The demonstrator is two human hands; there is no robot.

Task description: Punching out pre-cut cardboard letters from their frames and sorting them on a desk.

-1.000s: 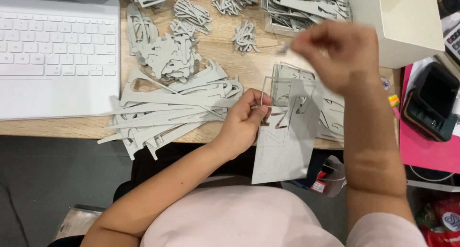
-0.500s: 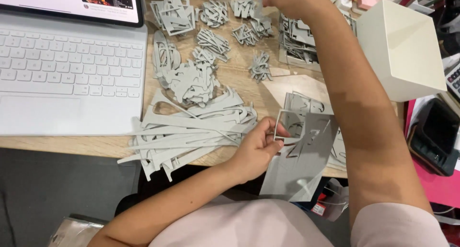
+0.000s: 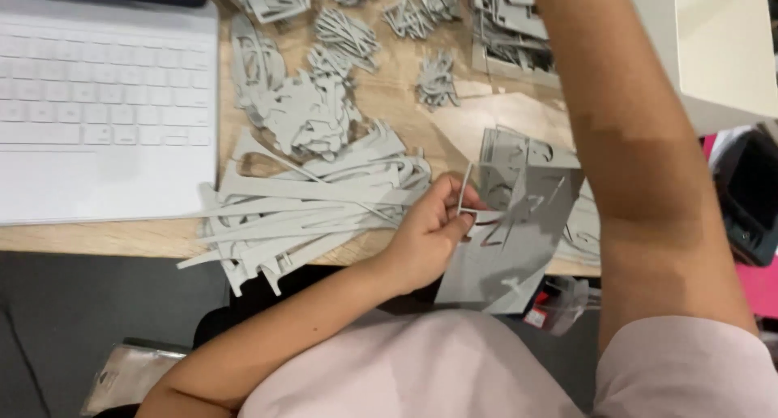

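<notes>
1. The left hand [image 3: 429,235] is closed in a pinch on the left edge of a flat grey card sheet with cut-out shapes [image 3: 506,240], fingers curled, thumb on top.
2. That sheet hangs tilted over the near edge of the light wooden tabletop [image 3: 405,85], at about 5 o'clock from the middle of the view, its lower corner off the table.
3. The right arm [image 3: 640,167] reaches up to 12 o'clock; its hand is out of view, so I cannot tell whether it is open or what it holds.
4. A heap of long grey card strips [image 3: 308,211] lies just beside the left hand, at 9 o'clock from it.
5. Small piles of grey cut-out pieces [image 3: 340,45] are spread at 11 to 12 o'clock.
6. A white keyboard [image 3: 97,102] sits at 10 o'clock.
7. A white box [image 3: 721,37] stands at 2 o'clock.
</notes>
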